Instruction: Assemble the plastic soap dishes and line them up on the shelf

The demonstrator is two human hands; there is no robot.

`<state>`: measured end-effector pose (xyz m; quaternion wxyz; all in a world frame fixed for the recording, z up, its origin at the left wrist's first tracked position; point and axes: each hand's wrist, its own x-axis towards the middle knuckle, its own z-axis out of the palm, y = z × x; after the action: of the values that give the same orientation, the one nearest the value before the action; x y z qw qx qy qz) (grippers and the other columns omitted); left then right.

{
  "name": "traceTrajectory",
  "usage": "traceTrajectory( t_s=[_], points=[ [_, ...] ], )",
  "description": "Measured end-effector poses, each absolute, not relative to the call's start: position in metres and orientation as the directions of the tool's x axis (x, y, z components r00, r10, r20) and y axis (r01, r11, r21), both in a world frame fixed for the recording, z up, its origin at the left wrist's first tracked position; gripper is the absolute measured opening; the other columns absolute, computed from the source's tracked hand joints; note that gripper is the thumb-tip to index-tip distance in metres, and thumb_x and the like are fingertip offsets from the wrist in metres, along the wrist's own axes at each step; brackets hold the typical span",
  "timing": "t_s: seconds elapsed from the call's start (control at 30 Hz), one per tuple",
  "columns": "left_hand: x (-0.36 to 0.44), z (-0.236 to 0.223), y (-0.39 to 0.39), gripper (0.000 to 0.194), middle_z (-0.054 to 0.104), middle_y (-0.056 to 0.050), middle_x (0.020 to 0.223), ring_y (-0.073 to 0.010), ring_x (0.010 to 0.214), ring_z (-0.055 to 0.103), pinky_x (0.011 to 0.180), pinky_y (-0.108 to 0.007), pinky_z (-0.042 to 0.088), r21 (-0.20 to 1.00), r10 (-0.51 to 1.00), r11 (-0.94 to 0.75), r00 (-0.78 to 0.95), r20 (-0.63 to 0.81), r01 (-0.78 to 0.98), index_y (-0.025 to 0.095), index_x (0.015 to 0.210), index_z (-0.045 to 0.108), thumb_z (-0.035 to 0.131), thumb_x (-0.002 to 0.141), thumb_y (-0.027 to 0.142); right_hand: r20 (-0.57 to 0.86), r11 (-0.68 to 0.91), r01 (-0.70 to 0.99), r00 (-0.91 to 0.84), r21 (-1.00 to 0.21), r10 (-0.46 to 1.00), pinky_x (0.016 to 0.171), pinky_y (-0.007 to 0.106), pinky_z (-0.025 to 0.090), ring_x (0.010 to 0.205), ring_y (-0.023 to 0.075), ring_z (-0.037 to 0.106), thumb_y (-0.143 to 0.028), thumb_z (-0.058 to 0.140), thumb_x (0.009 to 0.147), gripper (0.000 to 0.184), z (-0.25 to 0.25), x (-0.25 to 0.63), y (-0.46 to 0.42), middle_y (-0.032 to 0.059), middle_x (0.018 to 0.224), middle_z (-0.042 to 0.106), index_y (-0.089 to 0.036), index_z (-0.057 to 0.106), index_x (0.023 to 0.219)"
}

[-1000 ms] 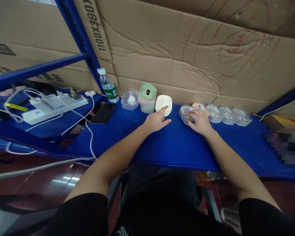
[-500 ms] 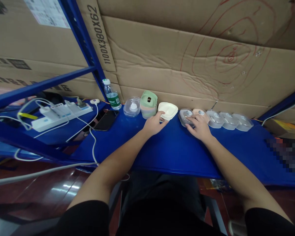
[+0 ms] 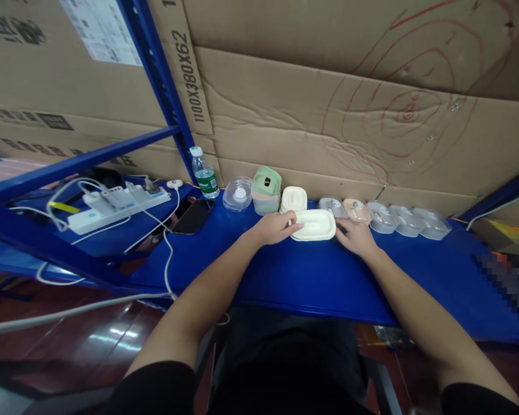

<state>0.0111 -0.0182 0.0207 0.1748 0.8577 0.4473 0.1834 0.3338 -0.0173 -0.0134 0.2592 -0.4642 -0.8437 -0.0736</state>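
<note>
A cream rounded-rectangular lid (image 3: 315, 226) with a raised long middle is held just above the table in front of me. My left hand (image 3: 275, 228) pinches its left end, thumb lying over the top. At its right end, the fingers of my right hand (image 3: 355, 236) close on the edge, partly hidden behind it. Directly behind the lid stands a stack of cream pieces (image 3: 294, 197). Left of that are stacked containers with a green top piece (image 3: 268, 178). Behind my right hand sit a grey-clear container (image 3: 332, 206) and a peach one (image 3: 357, 211).
Several clear containers (image 3: 409, 220) continue the row rightward along the cardboard wall (image 3: 277, 115). On the left are a round-cornered clear container (image 3: 237, 199), a water bottle (image 3: 206, 178), a phone (image 3: 192, 216) and a power strip (image 3: 116, 208) with trailing cables.
My left hand has brought a cream lid rightward and nearer, off the cream stack. My right hand has left the grey-clear container and now meets the lid's right end. The view has shifted slightly.
</note>
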Motion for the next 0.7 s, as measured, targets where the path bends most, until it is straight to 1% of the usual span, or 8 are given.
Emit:
traceTrajectory(
  t_s=[0.07,0.17,0.23,0.33,0.43,0.5,0.6,0.7],
  points=[
    [0.009,0.019,-0.016,0.036,0.078,-0.003,0.086,-0.0255,0.089,0.074,0.077,-0.034,0.050,0.418,0.831,-0.526,0.552,0.066,0.741,0.025,0.105,0.066,0.051,0.102,0.058,0.517,0.546,0.821,-0.398,-0.168,0.758,0.083,0.047,0.065,0.091,0.0311,0.081,-0.040,0.053,0.102,0.038,-0.013,0.337,-0.018,0.0101,0.112,0.085,-0.023,0.079,0.123],
    [0.007,0.016,-0.013,0.034,0.080,-0.005,0.097,-0.0265,0.096,0.074,0.077,-0.032,0.050,0.351,0.827,-0.502,0.558,-0.074,0.790,0.025,0.099,0.070,0.066,0.093,0.058,0.498,0.553,0.807,-0.400,-0.206,0.769,0.081,0.047,0.065,0.082,0.0292,0.081,-0.043,0.055,0.101,0.037,-0.014,0.338,-0.019,0.0093,0.108,0.085,-0.023,0.081,0.119],
    [0.007,0.014,-0.011,0.034,0.081,-0.005,0.101,-0.0266,0.097,0.074,0.078,-0.032,0.050,0.355,0.808,-0.514,0.579,-0.103,0.781,0.024,0.093,0.073,0.071,0.090,0.059,0.472,0.578,0.787,-0.434,-0.215,0.767,0.081,0.048,0.065,0.082,0.0292,0.081,-0.043,0.056,0.101,0.036,-0.015,0.337,-0.018,0.0084,0.107,0.086,-0.024,0.082,0.118],
    [0.005,0.017,-0.009,0.035,0.080,-0.005,0.096,-0.0256,0.094,0.074,0.077,-0.033,0.050,0.403,0.833,-0.508,0.553,0.005,0.761,0.024,0.094,0.076,0.068,0.093,0.058,0.432,0.604,0.762,-0.475,-0.235,0.767,0.084,0.049,0.066,0.086,0.0293,0.081,-0.043,0.057,0.101,0.036,-0.016,0.336,-0.017,0.0079,0.110,0.085,-0.024,0.081,0.120],
    [-0.001,0.026,-0.007,0.040,0.079,-0.006,0.093,-0.0258,0.094,0.075,0.081,-0.035,0.052,0.432,0.918,-0.390,0.305,0.255,0.813,0.022,0.122,0.074,0.062,0.099,0.053,0.399,0.609,0.749,-0.491,-0.260,0.774,0.086,0.049,0.065,0.087,0.0287,0.081,-0.043,0.059,0.101,0.036,-0.017,0.336,-0.015,0.0077,0.112,0.085,-0.023,0.080,0.122],
    [-0.009,0.031,-0.005,0.050,0.079,-0.006,0.094,-0.0269,0.098,0.075,0.084,-0.036,0.052,0.457,0.919,-0.298,0.123,0.375,0.838,0.021,0.144,0.063,0.059,0.102,0.049,0.392,0.606,0.747,-0.488,-0.275,0.779,0.086,0.049,0.065,0.087,0.0286,0.081,-0.043,0.060,0.101,0.036,-0.017,0.338,-0.014,0.0080,0.111,0.085,-0.023,0.080,0.122],
    [-0.024,0.035,0.000,0.061,0.079,-0.006,0.096,-0.0298,0.104,0.075,0.088,-0.038,0.053,0.467,0.915,-0.189,-0.019,0.404,0.864,0.023,0.158,0.049,0.059,0.103,0.045,0.397,0.600,0.747,-0.477,-0.286,0.784,0.085,0.048,0.065,0.088,0.0286,0.081,-0.043,0.061,0.100,0.036,-0.017,0.340,-0.013,0.0091,0.110,0.085,-0.022,0.081,0.121],
    [-0.034,0.032,0.007,0.051,0.080,-0.007,0.103,-0.0318,0.110,0.075,0.091,-0.039,0.053,0.459,0.925,-0.136,-0.053,0.375,0.878,0.024,0.149,0.057,0.061,0.101,0.041,0.392,0.596,0.748,-0.475,-0.292,0.788,0.085,0.046,0.065,0.088,0.0279,0.080,-0.043,0.061,0.100,0.037,-0.017,0.342,-0.012,0.0095,0.109,0.085,-0.021,0.081,0.122]
  ],
)
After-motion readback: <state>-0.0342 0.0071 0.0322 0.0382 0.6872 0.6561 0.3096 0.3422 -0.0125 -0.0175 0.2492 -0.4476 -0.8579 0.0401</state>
